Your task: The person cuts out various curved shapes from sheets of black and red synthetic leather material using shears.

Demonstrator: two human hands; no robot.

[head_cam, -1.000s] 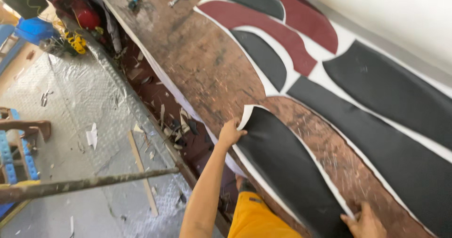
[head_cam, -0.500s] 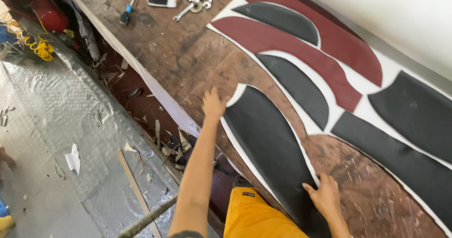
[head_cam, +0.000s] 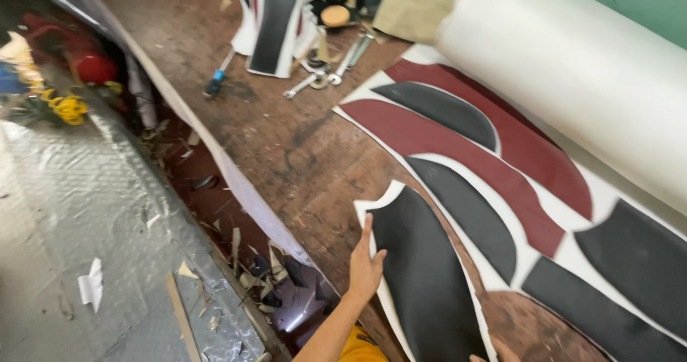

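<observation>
A long curved black piece with a white border [head_cam: 429,276] lies on the worn wooden workbench [head_cam: 286,140], its upper tip slightly curled. My left hand [head_cam: 365,265] rests on the piece's left edge, fingers pointing up along the border and thumb on the black face. Only the fingertips of my right hand [head_cam: 494,351] show at the bottom edge, on the lower end of the same piece. To its right lie more curved cut-outs, dark red ones [head_cam: 458,154] and black ones [head_cam: 472,211], on a white backing.
A thick white roll [head_cam: 572,83] runs along the bench's far right side. Wrenches [head_cam: 315,83], a blue-handled screwdriver [head_cam: 215,83] and another black strip [head_cam: 275,18] sit at the far end. Below left are scraps, a silver floor sheet [head_cam: 71,211] and red and yellow items [head_cam: 93,65].
The view has swung up and along the bench, bringing the tools and the roll into sight. The black piece has moved with both hands toward the other cut-outs. My right hand has dropped almost out of view.
</observation>
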